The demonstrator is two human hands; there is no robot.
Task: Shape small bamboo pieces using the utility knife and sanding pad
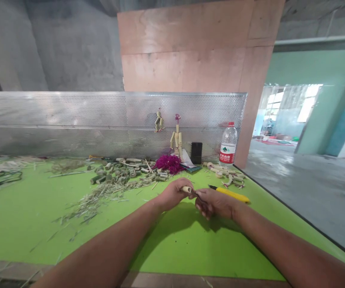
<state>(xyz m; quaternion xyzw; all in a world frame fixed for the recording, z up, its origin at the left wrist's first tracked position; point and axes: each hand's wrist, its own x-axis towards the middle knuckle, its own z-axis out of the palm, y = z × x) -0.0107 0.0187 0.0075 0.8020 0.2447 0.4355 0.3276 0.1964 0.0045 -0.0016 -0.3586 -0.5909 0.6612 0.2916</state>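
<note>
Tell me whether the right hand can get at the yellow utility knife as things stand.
Probably yes: the yellow utility knife lies on the green mat just beyond the right hand, with nothing between them. That hand holds a dark slender tool, so it would need freeing first.

Bamboo tube (pixel 186 189) in the left hand (pixel 172 195) (yellow utility knife (pixel 229 194) nearby)

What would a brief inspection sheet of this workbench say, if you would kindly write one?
Surface: green cutting mat, littered with offcuts.
Job's things: short bamboo tube and thin dark implement between the hands; yellow utility knife beside them.
Clutter: bamboo shavings, bamboo segments, magenta tuft, water bottle, jointed bamboo figure.
Grippers: left hand and right hand, bare, working close together.
Cables: dark cable at the mat's far left.
Surroundings: perforated metal panel, plywood board, concrete floor.
</note>
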